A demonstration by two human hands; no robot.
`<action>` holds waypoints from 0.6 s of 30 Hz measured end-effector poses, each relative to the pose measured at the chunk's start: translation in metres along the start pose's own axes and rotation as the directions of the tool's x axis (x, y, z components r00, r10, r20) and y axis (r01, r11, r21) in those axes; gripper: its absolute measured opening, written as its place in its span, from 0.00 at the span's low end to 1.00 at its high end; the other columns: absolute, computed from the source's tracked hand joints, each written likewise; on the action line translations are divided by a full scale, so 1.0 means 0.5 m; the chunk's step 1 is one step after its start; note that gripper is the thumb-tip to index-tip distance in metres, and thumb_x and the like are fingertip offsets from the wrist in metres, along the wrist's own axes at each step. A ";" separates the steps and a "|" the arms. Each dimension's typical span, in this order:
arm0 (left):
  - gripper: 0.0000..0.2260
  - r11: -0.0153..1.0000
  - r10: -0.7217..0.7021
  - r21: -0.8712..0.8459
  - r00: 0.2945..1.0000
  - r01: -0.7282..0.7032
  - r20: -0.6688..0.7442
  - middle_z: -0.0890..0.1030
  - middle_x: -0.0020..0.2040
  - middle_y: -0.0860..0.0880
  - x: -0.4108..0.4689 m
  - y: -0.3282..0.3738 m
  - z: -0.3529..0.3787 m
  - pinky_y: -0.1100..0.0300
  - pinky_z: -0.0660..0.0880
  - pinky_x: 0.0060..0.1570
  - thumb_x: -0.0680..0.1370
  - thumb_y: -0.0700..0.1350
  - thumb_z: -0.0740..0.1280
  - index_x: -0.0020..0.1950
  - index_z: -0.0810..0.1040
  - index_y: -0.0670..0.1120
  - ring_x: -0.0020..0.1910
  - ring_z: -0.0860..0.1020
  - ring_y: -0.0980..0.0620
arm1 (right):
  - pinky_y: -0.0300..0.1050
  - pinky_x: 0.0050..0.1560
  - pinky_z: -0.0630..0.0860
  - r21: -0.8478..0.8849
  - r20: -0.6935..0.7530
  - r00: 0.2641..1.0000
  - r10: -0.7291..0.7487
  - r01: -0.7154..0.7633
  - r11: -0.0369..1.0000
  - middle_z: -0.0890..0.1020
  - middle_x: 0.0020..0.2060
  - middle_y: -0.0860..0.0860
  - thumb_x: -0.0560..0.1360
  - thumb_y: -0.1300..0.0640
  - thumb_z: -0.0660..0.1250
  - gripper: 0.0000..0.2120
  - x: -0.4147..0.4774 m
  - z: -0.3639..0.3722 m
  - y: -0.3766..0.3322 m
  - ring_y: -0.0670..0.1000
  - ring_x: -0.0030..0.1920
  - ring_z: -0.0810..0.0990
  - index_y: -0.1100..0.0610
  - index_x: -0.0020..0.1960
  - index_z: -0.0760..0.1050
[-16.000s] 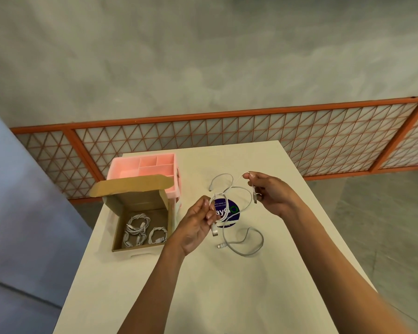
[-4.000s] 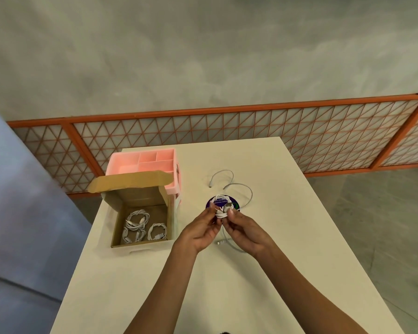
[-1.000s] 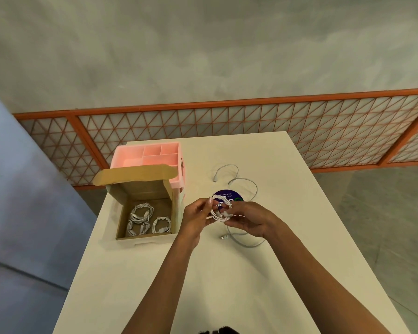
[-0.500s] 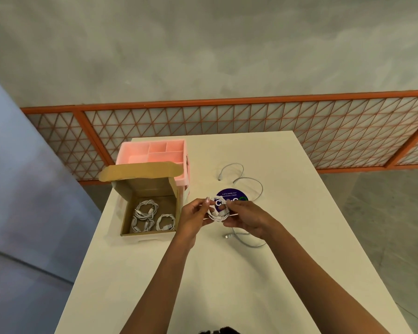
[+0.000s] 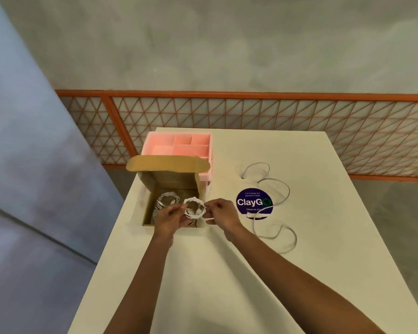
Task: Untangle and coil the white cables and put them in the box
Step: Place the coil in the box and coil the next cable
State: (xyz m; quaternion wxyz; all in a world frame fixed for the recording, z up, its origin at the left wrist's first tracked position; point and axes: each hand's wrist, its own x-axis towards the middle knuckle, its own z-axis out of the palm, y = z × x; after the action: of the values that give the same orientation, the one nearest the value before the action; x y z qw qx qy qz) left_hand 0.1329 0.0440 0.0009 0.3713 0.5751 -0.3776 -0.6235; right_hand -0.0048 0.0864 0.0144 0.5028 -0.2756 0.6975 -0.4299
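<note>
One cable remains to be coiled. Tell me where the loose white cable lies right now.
In the head view, the loose white cable lies uncoiled on the white table, right of both hands, snaking across the round purple ClayGo sticker.

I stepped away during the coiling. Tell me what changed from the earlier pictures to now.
The white cable that was loose between both hands is now a tight coil, and the left hand and right hand have carried it leftward from above the round sticker to over the open cardboard box. Unchanged: coils in the box, the loose cable on the table, the pink organizer.
</note>
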 end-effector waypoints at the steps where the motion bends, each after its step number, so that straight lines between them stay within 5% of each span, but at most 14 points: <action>1: 0.09 1.000 0.001 -0.012 1.000 -0.001 -0.028 0.80 0.50 0.39 0.009 0.003 -0.006 0.62 0.81 0.31 0.78 0.34 0.65 0.56 0.76 0.33 0.29 0.82 0.55 | 0.48 0.47 0.82 -0.012 0.018 1.000 -0.002 0.002 1.000 0.84 0.47 0.56 0.79 0.63 0.58 0.10 0.005 0.015 0.000 0.52 0.42 0.83 0.58 0.52 0.78; 5: 0.10 1.000 -0.009 0.015 0.992 0.011 -0.127 0.79 0.56 0.35 0.049 0.012 -0.022 0.63 0.80 0.32 0.78 0.34 0.64 0.59 0.75 0.32 0.36 0.81 0.50 | 0.45 0.48 0.80 0.026 0.117 0.992 0.045 -0.048 0.999 0.83 0.51 0.56 0.79 0.65 0.56 0.14 0.019 0.057 -0.008 0.52 0.46 0.82 0.55 0.57 0.76; 9: 0.07 1.000 -0.025 0.005 0.978 0.026 -0.207 0.78 0.56 0.34 0.088 0.019 -0.022 0.63 0.79 0.28 0.78 0.33 0.64 0.56 0.74 0.35 0.46 0.78 0.43 | 0.54 0.57 0.77 0.065 0.146 0.984 0.104 -0.114 0.991 0.82 0.53 0.59 0.79 0.65 0.56 0.13 0.046 0.088 -0.019 0.58 0.54 0.81 0.53 0.47 0.76; 11: 0.06 0.999 -0.028 0.009 0.975 0.030 -0.221 0.78 0.56 0.33 0.105 0.018 -0.018 0.64 0.78 0.26 0.78 0.32 0.64 0.55 0.74 0.36 0.45 0.78 0.42 | 0.56 0.57 0.77 0.041 0.164 0.979 0.118 -0.126 0.991 0.82 0.53 0.60 0.79 0.63 0.56 0.13 0.060 0.105 -0.017 0.56 0.50 0.81 0.54 0.47 0.78; 14: 0.07 0.996 -0.040 0.064 0.965 0.058 -0.258 0.79 0.56 0.35 0.139 0.012 -0.017 0.65 0.77 0.23 0.78 0.33 0.65 0.55 0.77 0.35 0.42 0.78 0.42 | 0.50 0.44 0.75 0.050 0.205 0.966 0.158 -0.172 0.984 0.82 0.49 0.64 0.75 0.64 0.56 0.14 0.089 0.127 -0.009 0.55 0.44 0.77 0.59 0.54 0.78; 18: 0.04 0.986 -0.043 0.144 0.964 0.083 -0.263 0.82 0.53 0.38 0.178 0.004 -0.021 0.65 0.75 0.22 0.77 0.35 0.66 0.49 0.79 0.41 0.35 0.79 0.47 | 0.38 0.32 0.71 0.068 0.211 0.958 0.192 -0.211 0.975 0.80 0.41 0.56 0.77 0.65 0.54 0.13 0.106 0.132 -0.014 0.51 0.36 0.77 0.62 0.54 0.76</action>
State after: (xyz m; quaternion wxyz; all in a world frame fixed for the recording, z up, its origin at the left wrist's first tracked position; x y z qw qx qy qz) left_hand 0.1381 -0.0374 -0.0369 0.3522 0.6902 -0.3542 -0.5235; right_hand 0.0388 0.0187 -0.0124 0.6244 -0.2225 0.6469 -0.3770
